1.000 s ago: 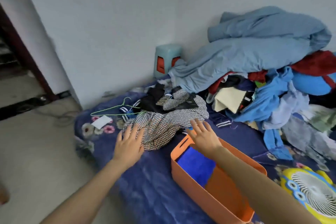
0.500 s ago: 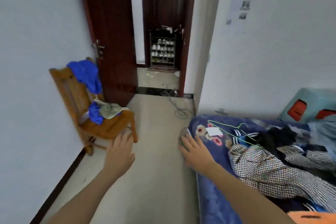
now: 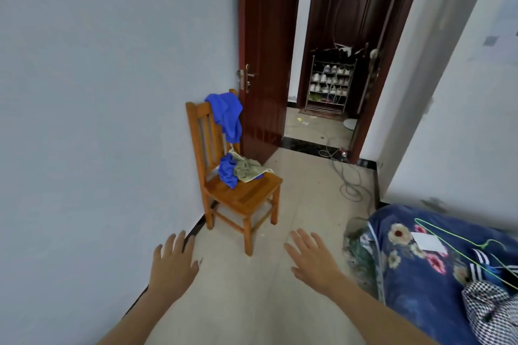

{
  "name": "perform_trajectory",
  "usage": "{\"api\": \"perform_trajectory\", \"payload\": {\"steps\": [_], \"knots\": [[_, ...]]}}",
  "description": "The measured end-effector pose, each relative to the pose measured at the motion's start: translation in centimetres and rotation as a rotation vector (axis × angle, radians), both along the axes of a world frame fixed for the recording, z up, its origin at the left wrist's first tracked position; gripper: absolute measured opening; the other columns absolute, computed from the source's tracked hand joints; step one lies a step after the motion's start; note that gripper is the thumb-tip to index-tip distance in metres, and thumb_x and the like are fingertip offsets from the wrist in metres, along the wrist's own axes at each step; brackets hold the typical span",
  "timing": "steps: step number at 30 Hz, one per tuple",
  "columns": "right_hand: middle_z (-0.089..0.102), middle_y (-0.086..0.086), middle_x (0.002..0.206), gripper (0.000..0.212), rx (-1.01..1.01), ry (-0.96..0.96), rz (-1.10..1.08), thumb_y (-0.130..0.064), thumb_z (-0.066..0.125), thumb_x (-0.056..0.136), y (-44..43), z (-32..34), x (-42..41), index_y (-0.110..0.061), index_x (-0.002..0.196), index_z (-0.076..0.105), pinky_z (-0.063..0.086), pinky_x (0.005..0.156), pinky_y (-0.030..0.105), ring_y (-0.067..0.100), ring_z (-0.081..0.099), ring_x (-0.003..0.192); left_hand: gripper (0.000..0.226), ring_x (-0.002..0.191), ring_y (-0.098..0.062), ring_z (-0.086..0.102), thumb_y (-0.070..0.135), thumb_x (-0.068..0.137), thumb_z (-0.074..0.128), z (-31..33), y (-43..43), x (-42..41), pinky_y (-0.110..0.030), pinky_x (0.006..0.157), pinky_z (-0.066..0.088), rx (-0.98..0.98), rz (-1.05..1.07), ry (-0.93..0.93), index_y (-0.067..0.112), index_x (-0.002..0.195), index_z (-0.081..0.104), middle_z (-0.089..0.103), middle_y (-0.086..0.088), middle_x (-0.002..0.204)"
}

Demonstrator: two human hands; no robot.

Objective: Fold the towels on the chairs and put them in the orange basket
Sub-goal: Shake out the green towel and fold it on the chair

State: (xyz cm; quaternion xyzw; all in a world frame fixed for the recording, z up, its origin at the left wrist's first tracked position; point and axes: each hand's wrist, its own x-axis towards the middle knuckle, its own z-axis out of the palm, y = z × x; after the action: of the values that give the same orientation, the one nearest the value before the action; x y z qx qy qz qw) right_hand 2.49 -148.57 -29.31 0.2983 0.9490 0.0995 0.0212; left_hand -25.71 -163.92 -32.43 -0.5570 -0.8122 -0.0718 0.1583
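Observation:
A wooden chair [image 3: 241, 196] stands against the left wall beside the door. One blue towel [image 3: 227, 115] hangs over its backrest. On the seat lie a crumpled blue towel [image 3: 227, 172] and a grey-green towel [image 3: 248, 169] touching it. My left hand [image 3: 173, 263] and my right hand [image 3: 314, 259] are both held out over the floor in front of the chair, fingers spread, holding nothing. The orange basket is out of view.
A bed with a dark blue flowered cover [image 3: 420, 266] fills the lower right, carrying a green hanger [image 3: 459, 244], a white card [image 3: 429, 242] and checked cloth [image 3: 490, 308]. A dark open door [image 3: 266, 64] and a cable [image 3: 347, 182] on the floor lie ahead.
My view has swung left from the bed and orange basket to the chair by the door. Both hands left the bed and now hover over the floor, nearer the chair.

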Motion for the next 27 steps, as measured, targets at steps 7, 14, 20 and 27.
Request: {"api": "perform_trajectory", "payload": {"steps": [7, 14, 20, 27], "knots": [[0.072, 0.008, 0.100, 0.067, 0.038, 0.016, 0.018, -0.049, 0.089, 0.030, 8.1, -1.0, -0.8, -0.022, 0.089, 0.075, 0.057, 0.069, 0.040, 0.025, 0.070, 0.091, 0.076, 0.083, -0.034, 0.068, 0.031, 0.030, 0.092, 1.6, 9.4, 3.3, -0.046, 0.061, 0.055, -0.145, -0.060, -0.120, 0.008, 0.097, 0.066, 0.070, -0.015, 0.097], [0.070, 0.008, 0.096, 0.061, 0.146, 0.058, 0.053, -0.044, 0.090, 0.030, 20.7, 1.2, -0.4, -0.019, 0.084, 0.074, 0.057, 0.066, 0.037, 0.025, 0.069, 0.086, 0.050, 0.088, -0.035, 0.067, 0.024, 0.049, 0.087, 2.7, 21.8, 4.7, -0.047, 0.063, 0.056, -0.102, 0.013, -0.139, 0.007, 0.093, 0.070, 0.069, -0.013, 0.100], [0.070, 0.012, 0.095, 0.063, 0.136, 0.078, 0.045, -0.039, 0.091, 0.034, 30.0, 1.0, -1.7, -0.016, 0.090, 0.072, 0.056, 0.068, 0.040, 0.028, 0.068, 0.088, 0.053, 0.097, -0.035, 0.065, 0.029, 0.058, 0.083, 2.1, 29.0, 5.3, -0.049, 0.073, 0.053, -0.145, 0.110, -0.156, 0.008, 0.105, 0.068, 0.068, -0.013, 0.108], [0.068, 0.012, 0.097, 0.067, 0.094, 0.037, 0.129, -0.045, 0.089, 0.037, 39.9, -1.9, -7.9, -0.015, 0.095, 0.071, 0.055, 0.069, 0.044, 0.029, 0.067, 0.090, 0.061, 0.106, -0.033, 0.062, 0.040, 0.064, 0.081, -0.8, 36.6, 0.0, -0.051, 0.082, 0.052, -0.221, 0.207, -0.209, 0.013, 0.115, 0.063, 0.064, -0.010, 0.118]]}}
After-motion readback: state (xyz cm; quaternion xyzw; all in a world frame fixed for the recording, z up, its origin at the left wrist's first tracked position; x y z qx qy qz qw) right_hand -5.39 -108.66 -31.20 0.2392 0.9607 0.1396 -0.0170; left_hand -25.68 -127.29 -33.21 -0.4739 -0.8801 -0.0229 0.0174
